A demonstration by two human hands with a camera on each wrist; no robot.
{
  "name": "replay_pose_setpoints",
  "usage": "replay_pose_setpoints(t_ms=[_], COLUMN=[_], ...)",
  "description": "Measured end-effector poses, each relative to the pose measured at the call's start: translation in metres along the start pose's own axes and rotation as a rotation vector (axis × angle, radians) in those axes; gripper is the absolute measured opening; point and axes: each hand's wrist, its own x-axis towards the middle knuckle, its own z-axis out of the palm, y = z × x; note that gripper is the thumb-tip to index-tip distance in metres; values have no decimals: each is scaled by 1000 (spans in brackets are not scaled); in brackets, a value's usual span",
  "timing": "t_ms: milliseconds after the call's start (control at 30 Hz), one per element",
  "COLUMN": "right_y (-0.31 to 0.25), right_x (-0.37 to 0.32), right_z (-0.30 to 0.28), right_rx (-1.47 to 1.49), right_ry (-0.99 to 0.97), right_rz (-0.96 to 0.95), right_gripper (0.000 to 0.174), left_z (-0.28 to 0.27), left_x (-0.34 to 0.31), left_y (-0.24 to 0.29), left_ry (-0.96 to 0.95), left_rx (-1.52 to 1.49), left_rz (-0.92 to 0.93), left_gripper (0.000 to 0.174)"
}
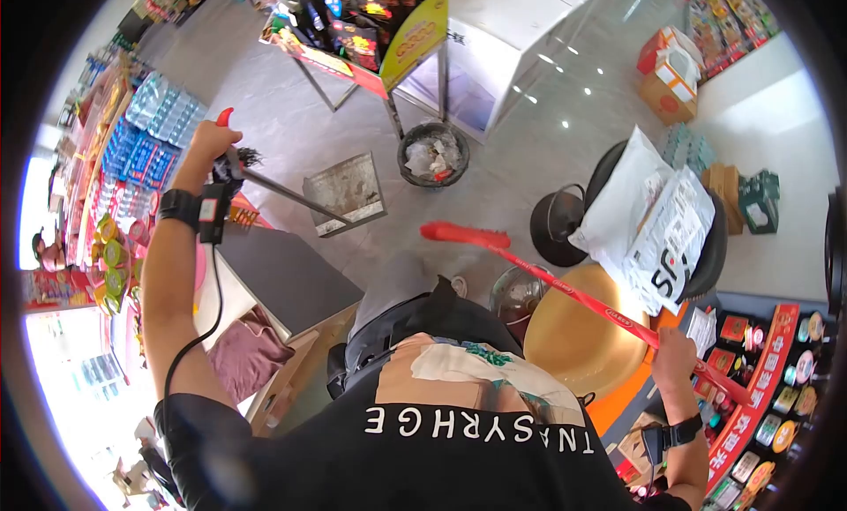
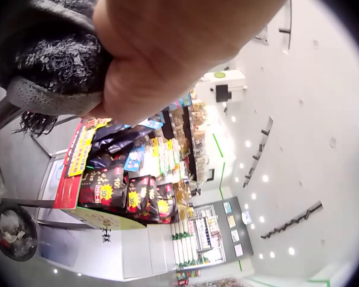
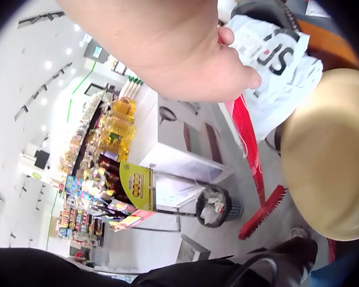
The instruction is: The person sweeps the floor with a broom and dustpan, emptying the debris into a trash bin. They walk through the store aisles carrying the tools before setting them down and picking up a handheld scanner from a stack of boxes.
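My right hand (image 1: 675,361) grips the long red handle of a broom (image 1: 573,290). In the head view its bristle head hangs just above or at the grey floor, in front of my legs. The right wrist view shows the red toothed bristles (image 3: 262,214) pointing down and away from the hand. At the left, my left hand (image 1: 214,142) is curled round the top of a long-handled dustpan (image 1: 342,193). The metal pan lies on the floor, with dirt marks inside. Beside the palm is a dark shaggy bundle (image 2: 54,60) with a grey band.
A black waste basket (image 1: 404,169) with rubbish stands beyond the dustpan, near a snack display (image 1: 415,44). White parcels (image 1: 653,229), a dark lidded pot (image 1: 556,224) and a large tan bowl (image 1: 573,335) are on the right. A grey-topped counter (image 1: 282,273) flanks me on the left.
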Motion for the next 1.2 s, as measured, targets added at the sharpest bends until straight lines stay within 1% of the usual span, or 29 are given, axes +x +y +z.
replay_pose_setpoints(t_ms=[33, 100, 167, 233, 267, 367, 433, 500, 567, 600, 633, 700, 767, 800, 833, 900, 967, 1000, 1033, 1100, 1200], right_y=[-6, -32, -57, -87, -103, -157, -207, -252, -298, -320, -343, -391, -432, -457, -471, -517, -554, -573, -592, -630, -684], right_x=[16, 56, 91, 126, 145, 213, 252, 296, 340, 353, 364, 387, 411, 422, 440, 470, 494, 509, 516, 549, 604], right_z=[-3, -29, -45, -64, -76, -118, -177, -216, -247, -265, -283, -316, -345, -365, -379, -406, -432, -445, -466, -488, -522], right_rx=[-6, -27, -19, -15, -21, -51, -146, -230, -316, -299, -284, -299, -237, -297, -208, -247, -216, -240, -346, -312, -315], right_ry=[-54, -156, -165, -178, -169, -57, -26, 30, 121, 230, 342, 378, 539, 472, 568, 584, 676, 700, 649, 648, 616], right_rz=[-25, -77, -132, -159, -210, -379, -522, -680, -755, -850, -943, -1028, -1149, -1142, -1245, -1246, -1286, -1312, -1311, -1242, -1214], right_gripper=[16, 16, 19, 20, 22, 18, 12, 6, 8, 9, 10, 11, 9, 8, 7, 7, 6, 7, 9, 11, 12], left_z=[7, 28, 37, 50, 55, 63, 34, 36, 20, 8, 1, -12, -24, -31, -38, -48, -63, -69, -71, -93, -126], left_x=[3, 9, 4, 18, 25, 62, 51, 82, 97, 102, 112, 132, 163, 177, 193, 230, 258, 276, 289, 323, 365], left_y=[-4, -11, -10, -28, -38, -75, -54, -65, -59, -57, -61, -72, -90, -97, -101, -120, -127, -135, -144, -155, -174], left_ry=[-17, 46, 42, 77, 77, 56, 15, 96, 109, 86, 110, 153, 168, 187, 198, 261, 294, 290, 298, 339, 395], left_rx=[-84, -176, -254, -277, -322, -501, -644, -421, -387, -374, -390, -414, -486, -514, -533, -585, -584, -638, -612, -551, -507], left_rz=[-109, -202, -272, -286, -298, -346, -361, -290, -305, -322, -346, -397, -467, -487, -512, -498, -479, -468, -457, -418, -444], left_gripper=[36, 35, 35, 35, 35, 34, 33, 30, 30, 30, 30, 30, 29, 28, 28, 28, 28, 27, 27, 27, 26])
